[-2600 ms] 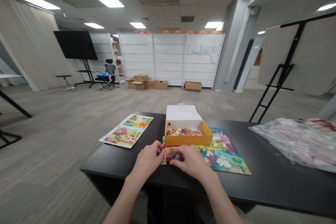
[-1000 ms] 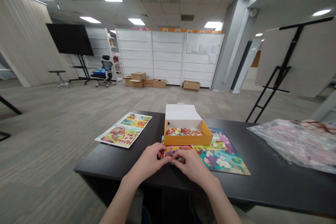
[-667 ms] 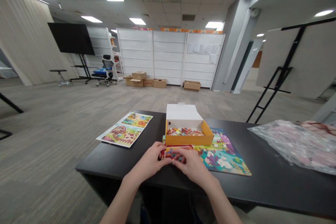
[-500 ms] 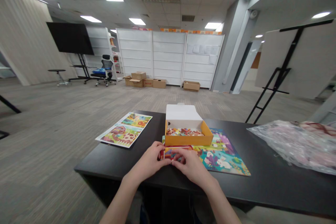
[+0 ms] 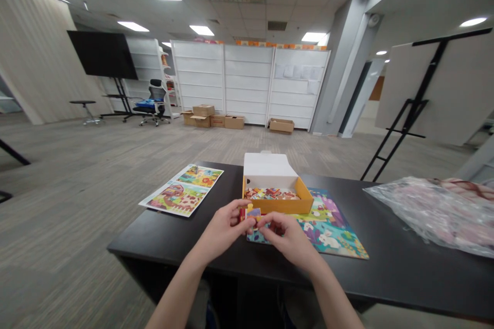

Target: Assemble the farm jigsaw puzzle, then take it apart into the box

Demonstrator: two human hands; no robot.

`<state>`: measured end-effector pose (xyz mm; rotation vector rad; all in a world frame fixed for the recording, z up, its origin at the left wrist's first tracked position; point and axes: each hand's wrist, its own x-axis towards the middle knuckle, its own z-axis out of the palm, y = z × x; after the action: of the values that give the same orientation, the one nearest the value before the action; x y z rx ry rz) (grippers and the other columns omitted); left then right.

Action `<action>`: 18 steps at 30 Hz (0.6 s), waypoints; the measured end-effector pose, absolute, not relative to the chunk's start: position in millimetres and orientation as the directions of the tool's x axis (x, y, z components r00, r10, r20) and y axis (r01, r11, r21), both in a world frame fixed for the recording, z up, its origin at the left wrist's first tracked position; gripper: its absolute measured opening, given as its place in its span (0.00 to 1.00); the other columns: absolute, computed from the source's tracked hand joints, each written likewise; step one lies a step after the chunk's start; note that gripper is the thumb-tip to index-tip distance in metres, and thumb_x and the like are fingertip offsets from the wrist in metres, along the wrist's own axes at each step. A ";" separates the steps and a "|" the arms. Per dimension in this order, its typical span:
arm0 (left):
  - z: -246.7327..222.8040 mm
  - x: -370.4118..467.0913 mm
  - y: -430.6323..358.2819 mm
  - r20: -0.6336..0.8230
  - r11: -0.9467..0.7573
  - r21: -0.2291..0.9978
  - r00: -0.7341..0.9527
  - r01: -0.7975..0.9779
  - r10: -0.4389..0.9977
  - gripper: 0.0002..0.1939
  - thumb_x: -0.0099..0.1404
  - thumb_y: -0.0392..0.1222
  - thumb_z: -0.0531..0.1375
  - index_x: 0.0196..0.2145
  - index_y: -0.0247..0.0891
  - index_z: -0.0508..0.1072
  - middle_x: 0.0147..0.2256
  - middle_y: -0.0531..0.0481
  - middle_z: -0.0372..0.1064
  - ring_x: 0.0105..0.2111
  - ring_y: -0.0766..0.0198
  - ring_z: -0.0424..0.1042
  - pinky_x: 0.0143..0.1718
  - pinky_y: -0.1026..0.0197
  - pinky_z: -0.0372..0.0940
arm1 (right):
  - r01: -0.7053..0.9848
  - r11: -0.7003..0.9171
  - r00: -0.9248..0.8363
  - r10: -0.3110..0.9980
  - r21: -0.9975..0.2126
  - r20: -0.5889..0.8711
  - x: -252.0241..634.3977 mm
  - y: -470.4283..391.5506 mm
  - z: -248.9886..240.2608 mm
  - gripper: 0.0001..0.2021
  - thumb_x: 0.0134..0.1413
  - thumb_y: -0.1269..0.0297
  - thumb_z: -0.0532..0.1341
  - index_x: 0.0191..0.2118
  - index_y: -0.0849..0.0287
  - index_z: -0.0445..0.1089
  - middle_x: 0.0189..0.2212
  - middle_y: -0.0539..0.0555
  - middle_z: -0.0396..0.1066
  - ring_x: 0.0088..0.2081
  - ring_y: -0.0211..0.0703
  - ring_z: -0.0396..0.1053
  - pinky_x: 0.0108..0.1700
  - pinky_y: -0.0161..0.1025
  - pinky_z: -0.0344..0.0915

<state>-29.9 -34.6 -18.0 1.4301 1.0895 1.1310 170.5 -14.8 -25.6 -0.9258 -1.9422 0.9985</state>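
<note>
My left hand [image 5: 228, 225] and my right hand [image 5: 284, 234] meet in front of the yellow box. Between them is a small cluster of jigsaw puzzle pieces [image 5: 253, 213], purple, yellow and red. My left thumb and fingers close on its left side, and my right fingertips pinch its lower right edge. Part of the cluster is hidden by fingers. Beneath lies a colourful picture board [image 5: 330, 239] with a white rabbit and purple shapes. The yellow box [image 5: 278, 206], its white lid tipped back, stands on the board and contains many loose puzzle pieces [image 5: 272, 194].
A printed picture sheet [image 5: 181, 193] with farm and animal scenes lies on the left of the black table [image 5: 162, 236]. A clear plastic bag [image 5: 436, 213] with pinkish contents covers the table's right side. Cardboard boxes and white shelves stand beyond.
Both hands have lifted the puzzle pieces up off the board and tilted them, so more of the cluster shows. The board's lower left part is now more visible. Box and sheet look unmoved.
</note>
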 end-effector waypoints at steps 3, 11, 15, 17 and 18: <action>-22.6 -29.1 -25.1 0.201 -0.196 0.970 -0.024 0.141 0.979 0.25 0.62 0.55 0.64 0.50 0.36 0.70 0.33 0.47 0.77 0.33 0.58 0.78 0.37 0.57 0.72 | 0.196 0.359 -0.357 0.893 -0.913 0.274 179.3 -4.3 -28.1 0.12 0.59 0.55 0.63 0.38 0.59 0.75 0.26 0.50 0.72 0.25 0.37 0.64 0.28 0.34 0.61; -46.0 -31.3 3.6 0.377 -0.276 0.842 -0.140 0.463 0.916 0.29 0.60 0.51 0.64 0.57 0.41 0.68 0.58 0.39 0.67 0.59 0.48 0.66 0.54 0.49 0.67 | 0.249 0.340 -0.149 0.939 -0.907 0.311 206.2 31.4 -14.6 0.21 0.52 0.52 0.64 0.49 0.59 0.71 0.45 0.59 0.76 0.26 0.38 0.70 0.30 0.38 0.68; -54.8 -21.0 6.3 0.388 -0.327 0.790 -0.011 0.519 0.921 0.32 0.59 0.43 0.65 0.60 0.41 0.64 0.59 0.40 0.66 0.59 0.51 0.66 0.60 0.47 0.61 | 0.289 0.320 -0.031 0.945 -0.902 0.325 242.5 33.3 -10.4 0.24 0.52 0.48 0.63 0.50 0.60 0.71 0.46 0.60 0.76 0.30 0.41 0.73 0.33 0.39 0.70; -55.4 -17.1 6.4 0.387 -0.316 0.774 -0.015 0.549 0.922 0.29 0.58 0.40 0.65 0.58 0.41 0.66 0.56 0.42 0.68 0.56 0.52 0.69 0.59 0.49 0.63 | 0.387 0.271 0.103 0.937 -0.881 0.333 267.3 33.0 -13.6 0.23 0.53 0.48 0.61 0.48 0.60 0.72 0.45 0.60 0.77 0.32 0.43 0.74 0.34 0.40 0.69; -54.8 -15.7 6.3 0.390 -0.304 0.762 -0.030 0.573 0.920 0.27 0.58 0.39 0.65 0.55 0.42 0.67 0.54 0.42 0.69 0.55 0.52 0.70 0.57 0.50 0.65 | 0.470 0.218 0.173 0.927 -0.855 0.332 279.3 33.2 -16.6 0.20 0.54 0.50 0.61 0.46 0.60 0.73 0.44 0.60 0.77 0.33 0.45 0.74 0.36 0.41 0.69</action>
<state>-15.7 6.3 -54.8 1.8783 1.5654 1.2676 279.3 33.2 -16.6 -1.4074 -1.4533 0.5554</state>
